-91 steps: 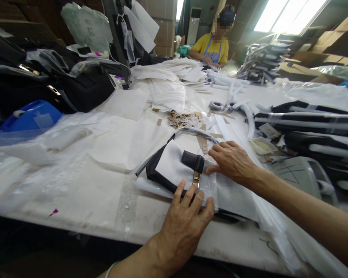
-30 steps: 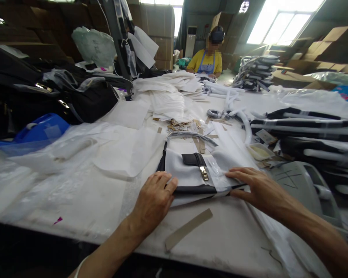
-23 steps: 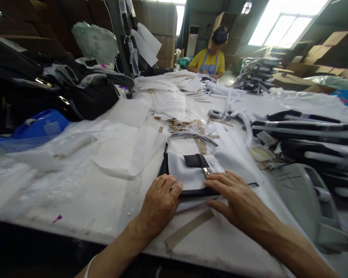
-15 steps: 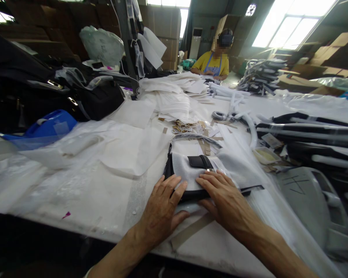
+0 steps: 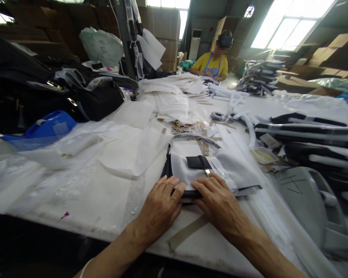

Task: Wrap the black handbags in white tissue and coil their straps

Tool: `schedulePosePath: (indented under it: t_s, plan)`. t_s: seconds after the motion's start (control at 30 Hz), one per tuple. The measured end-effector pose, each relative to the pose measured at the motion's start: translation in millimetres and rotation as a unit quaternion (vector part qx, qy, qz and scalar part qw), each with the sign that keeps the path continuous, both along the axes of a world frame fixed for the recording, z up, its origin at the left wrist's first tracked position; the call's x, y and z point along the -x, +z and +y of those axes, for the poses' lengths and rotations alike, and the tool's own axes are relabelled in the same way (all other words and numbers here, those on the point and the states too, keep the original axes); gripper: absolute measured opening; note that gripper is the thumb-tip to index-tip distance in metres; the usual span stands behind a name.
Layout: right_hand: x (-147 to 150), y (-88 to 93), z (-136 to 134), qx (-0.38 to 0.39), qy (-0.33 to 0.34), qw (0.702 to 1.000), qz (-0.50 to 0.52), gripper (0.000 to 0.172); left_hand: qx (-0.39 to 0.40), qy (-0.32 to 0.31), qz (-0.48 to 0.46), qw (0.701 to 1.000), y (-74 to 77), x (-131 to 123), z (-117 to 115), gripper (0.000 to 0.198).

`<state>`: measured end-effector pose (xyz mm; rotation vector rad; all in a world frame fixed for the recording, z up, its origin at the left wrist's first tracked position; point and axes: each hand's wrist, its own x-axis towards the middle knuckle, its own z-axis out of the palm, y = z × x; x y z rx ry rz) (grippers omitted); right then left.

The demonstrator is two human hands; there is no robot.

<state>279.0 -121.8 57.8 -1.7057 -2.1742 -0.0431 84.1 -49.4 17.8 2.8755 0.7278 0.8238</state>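
Note:
A black bag [image 5: 167, 166] lies on the table with a white sheet [image 5: 181, 170] over its front. A black flap [image 5: 197, 162] with a metal clasp [image 5: 208, 172] shows through the covering. My left hand [image 5: 162, 200] grips the near left edge of the bag, fingers on top and thumb underneath. My right hand [image 5: 216, 199] holds the same edge further right, its fingers over the sheet near the clasp. The handle [image 5: 194, 138], wrapped in clear film, lies at the far side.
White sheets [image 5: 171, 100] and tags [image 5: 187, 126] lie beyond the bag. A blue plastic piece [image 5: 50, 123] and black bags [image 5: 95, 98] are at left. At right are a grey bin [image 5: 304, 204] and wrapped black items [image 5: 307, 135]. A person [image 5: 211, 63] works across the table.
My thumbs have moved under the bag's near edge, and both hands now grip it. My right hand has shifted slightly left, leaving more of the clasp visible.

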Motion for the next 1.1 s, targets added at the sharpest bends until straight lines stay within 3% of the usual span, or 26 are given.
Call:
schedulePosePath:
  t_s: [0.2, 0.37, 0.47, 0.6, 0.7, 0.93, 1.1]
  plan:
    - [3.1, -6.1, 5.3, -0.01, -0.003, 1.0, 0.027, 0.032, -0.015, 0.004, -0.009, 1.0, -3.9, -6.1, 4.2, 0.03]
    - [3.5, -13.3, 8.8, -0.022, 0.021, 0.999, 0.039, 0.043, 0.05, -0.02, -0.014, 0.998, 2.4, -0.3, 10.4, 0.037]
    - [4.5, -14.8, 7.9, -0.026, 0.035, 0.998, 0.055, 0.031, 0.089, -0.027, -0.037, 0.995, 5.0, 1.6, 11.8, 0.03]
    - [7.5, -16.1, 5.9, -0.033, 0.026, 0.999, 0.034, 0.011, 0.028, -0.01, -0.088, 0.996, -4.1, -2.4, 7.4, 0.002]
    - [8.1, -17.2, 6.0, -0.04, 0.031, 0.999, 0.015, 0.01, -0.019, -0.016, -0.124, 0.992, -13.5, -3.8, 5.1, 0.009]
    - [7.1, -20.4, 5.9, -0.064, 0.04, 0.997, 0.025, 0.01, 0.015, -0.069, -0.138, 0.988, -14.1, 5.5, 9.1, 0.022]
    - [4.0, -32.9, 2.7, -0.115, 0.068, 0.991, 0.02, 0.023, -0.021, -0.065, -0.144, 0.987, -18.8, 0.9, 8.7, 0.015]
